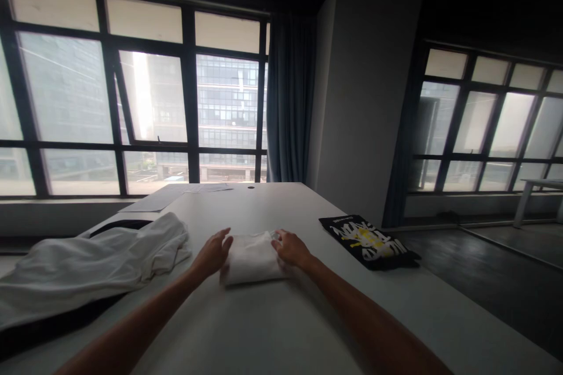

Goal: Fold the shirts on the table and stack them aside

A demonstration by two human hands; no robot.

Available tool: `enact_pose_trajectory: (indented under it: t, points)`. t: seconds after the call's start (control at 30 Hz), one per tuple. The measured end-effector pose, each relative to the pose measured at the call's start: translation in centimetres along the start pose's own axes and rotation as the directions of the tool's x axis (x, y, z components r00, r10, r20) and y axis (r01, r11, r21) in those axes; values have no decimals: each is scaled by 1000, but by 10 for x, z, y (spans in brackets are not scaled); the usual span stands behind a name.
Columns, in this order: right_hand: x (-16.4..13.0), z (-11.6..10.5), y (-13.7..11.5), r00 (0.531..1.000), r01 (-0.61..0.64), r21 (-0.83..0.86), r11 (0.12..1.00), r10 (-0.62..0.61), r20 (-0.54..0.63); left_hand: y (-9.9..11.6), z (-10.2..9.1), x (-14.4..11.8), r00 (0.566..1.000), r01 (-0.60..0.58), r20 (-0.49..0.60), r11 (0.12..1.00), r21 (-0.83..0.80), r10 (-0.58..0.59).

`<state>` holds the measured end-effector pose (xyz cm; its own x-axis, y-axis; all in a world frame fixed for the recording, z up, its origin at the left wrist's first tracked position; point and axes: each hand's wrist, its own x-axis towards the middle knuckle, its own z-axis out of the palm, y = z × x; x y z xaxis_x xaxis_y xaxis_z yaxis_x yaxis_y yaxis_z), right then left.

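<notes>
A folded white garment (253, 261), a compact rectangle, lies on the white table (246, 328) right in front of me. At its left edge is my left hand (215, 251), with the thumb apart from the stretched fingers. My right hand (291, 248) is at the far right corner of the cloth, touching it with loosely bent fingers and the thumb apart. Some fingertips are hidden behind the cloth, and its near edges are slightly blurred.
On the left lies a loose heap of white cloth (109, 255) with black cloth (57, 322) under it. A folded black garment (365, 241) with white and yellow print rests at the table's right edge. Paper sheets (152, 201) lie at the far left, before the windows.
</notes>
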<state>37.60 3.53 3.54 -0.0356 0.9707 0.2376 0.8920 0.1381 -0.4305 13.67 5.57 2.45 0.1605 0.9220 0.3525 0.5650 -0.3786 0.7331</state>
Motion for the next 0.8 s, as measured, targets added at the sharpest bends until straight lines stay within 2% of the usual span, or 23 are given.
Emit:
enact_pose_trajectory:
  t: [0.1,0.17,0.23,0.33,0.43,0.57,0.63,0.73,0.77,0.8]
  points:
    - [-7,21,-18,981,190,-58,980,-188,42,1,28,-10,971,-201,167,959,201,168]
    - [-8,34,-24,965,257,-103,961,-250,79,-2,43,-14,940,-293,270,899,327,208]
    - [-8,45,-23,965,239,-142,961,-218,147,-10,52,-16,936,-295,298,875,383,185]
    - [-9,58,-11,967,159,-144,977,-125,223,-23,56,-16,934,-292,320,851,436,157]
    - [-12,65,-3,969,150,-116,982,-122,216,-26,54,-18,934,-286,333,827,484,128]
    - [-18,58,1,964,184,-79,980,-163,212,-8,54,-33,939,-229,339,832,505,53]
    - [-20,49,5,931,272,-18,962,-258,259,4,54,-49,942,-172,336,832,527,-18]
    - [-23,32,13,837,392,115,913,-406,368,19,48,-73,919,-130,379,824,552,-109]
    - [-24,26,15,825,397,130,909,-415,383,22,44,-78,916,-149,389,822,550,-95]
    - [-25,22,16,839,380,112,918,-393,377,23,39,-81,920,-177,386,815,552,-62]
